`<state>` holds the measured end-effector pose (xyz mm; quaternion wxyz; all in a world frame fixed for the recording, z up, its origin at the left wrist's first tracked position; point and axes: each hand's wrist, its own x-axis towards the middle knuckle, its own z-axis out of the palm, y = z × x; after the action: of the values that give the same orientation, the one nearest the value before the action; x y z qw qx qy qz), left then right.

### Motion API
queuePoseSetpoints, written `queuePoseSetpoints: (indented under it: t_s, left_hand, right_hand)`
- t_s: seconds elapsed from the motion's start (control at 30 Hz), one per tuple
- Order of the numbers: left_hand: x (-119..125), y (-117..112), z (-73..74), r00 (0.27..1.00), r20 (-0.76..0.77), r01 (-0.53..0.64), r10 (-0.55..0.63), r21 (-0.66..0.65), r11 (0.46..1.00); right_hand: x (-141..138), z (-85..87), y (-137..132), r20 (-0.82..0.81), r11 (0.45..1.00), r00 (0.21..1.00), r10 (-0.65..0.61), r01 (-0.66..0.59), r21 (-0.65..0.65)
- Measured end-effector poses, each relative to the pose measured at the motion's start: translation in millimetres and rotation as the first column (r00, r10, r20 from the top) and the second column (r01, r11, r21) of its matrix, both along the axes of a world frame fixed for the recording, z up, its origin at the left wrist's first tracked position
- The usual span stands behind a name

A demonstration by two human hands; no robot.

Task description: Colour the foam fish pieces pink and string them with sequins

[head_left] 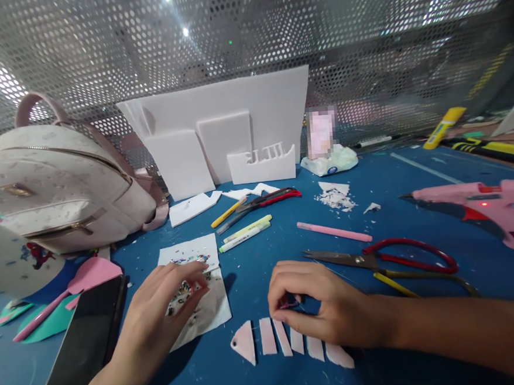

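Observation:
My left hand (168,307) hovers over a sheet of white paper (218,303) strewn with small, colourful beads or bits (189,260). Its fingers are curved, with a gap between thumb and forefinger. Closed in a pinch, my right hand (315,300) is just above a row of pale pink cut pieces; whatever lies between its fingertips is hidden. At the row's left end is a pointed pink piece (244,343) with a small dark hole. Pink strips (267,336) follow to the right, ending in a rounded piece (339,355), partly beneath my hand.
Scissors (367,260) with red handles and a pink glue gun (481,197) lie at right. Several pens, a pink pen (334,231) and a red-black cutter (262,204) lie ahead. White boards (224,101) lean behind. A phone (85,345) and backpack (58,183) are at left.

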<state>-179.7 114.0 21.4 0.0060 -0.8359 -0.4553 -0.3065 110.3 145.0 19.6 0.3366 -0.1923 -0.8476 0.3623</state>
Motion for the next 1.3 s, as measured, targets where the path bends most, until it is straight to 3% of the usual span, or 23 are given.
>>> queuePoseSetpoints:
  t_s: [0.2, 0.37, 0.6, 1.3]
  left_hand:
    - [29.3, -15.4, -5.7, 0.969, 0.245, 0.072, -0.005, -0.265, 0.961]
    - [47.0, -26.9, -7.4, 0.925, 0.378, 0.185, -0.041, -0.354, 0.917]
    - [44.5, -33.4, -10.7, 0.945, 0.302, 0.22, -0.126, -0.298, 0.929]
    - [49.0, -32.7, -7.2, 0.941, 0.298, 0.251, -0.162, -0.288, 0.924]
  right_hand:
    - [0.7, -2.9, 0.4, -0.013, 1.0, 1.0, -0.012, 0.012, 0.01]
    - [2.0, -3.1, -0.7, -0.019, 0.999, 1.0, -0.018, 0.019, 0.026]
    - [1.2, -1.3, -0.5, -0.002, 0.998, 1.0, 0.007, -0.007, 0.054]
    - [0.1, -4.4, 1.3, 0.008, 0.994, 0.998, 0.057, -0.057, 0.091]
